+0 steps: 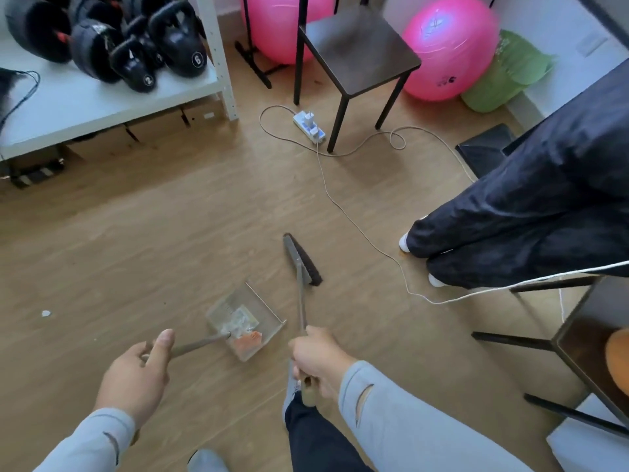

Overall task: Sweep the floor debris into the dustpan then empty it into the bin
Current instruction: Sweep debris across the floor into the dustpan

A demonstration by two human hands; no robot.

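— Where was the dustpan [245, 321]?

— Low in the middle of the frame, on the wood-look floor [136, 240]. It was a clear, boxy plastic pan with straight walls, and inside lay scraps [243, 327] of pale paper and something orange. A thin rod handle ran from it down-left into the left hand [138, 373], whose fingers were curled around the rod with the thumb lying along it.

— And the broom [302, 264]?

— Just right of the pan. Its long flat head with dark bristles sat on the floor, and the slim grey stick ran down to the right hand [318, 361], fingers wrapped tight around it near the top end.

— Anything still on the floor?

— One small white crumpled bit [46, 313] at the left edge, well apart from the pan.

— Further out?

— A thin pale cord [340, 206] looped across the boards to a white power strip [309, 127] beside a dark square stool [357, 52]. Two glossy pink balls [449, 49] sat at the top, black kettlebells [177, 39] on a white shelf in the upper left, and another person's legs in dark shiny trousers [527, 206] at the right.
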